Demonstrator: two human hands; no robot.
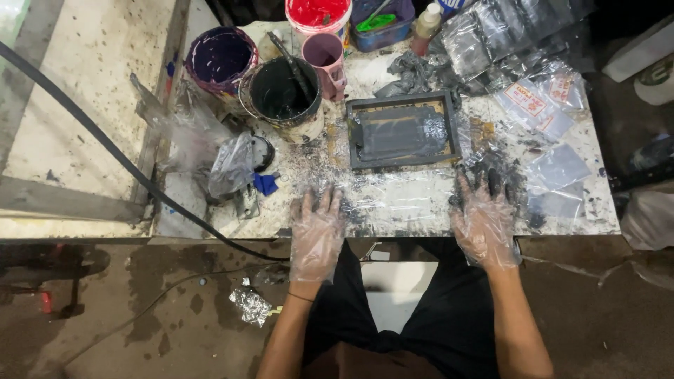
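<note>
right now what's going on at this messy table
A person sits at an ink-stained work table, both hands in thin clear plastic gloves smeared with dark ink. The left hand lies flat near the table's front edge, and the right hand lies flat beside some small clear plastic bags. Neither hand holds anything. Between and beyond them sits a small grey-inked printing screen frame. Further back stand a can of dark ink with a stick in it, a purple pot and a red one.

Framed screen right of bucket
</note>
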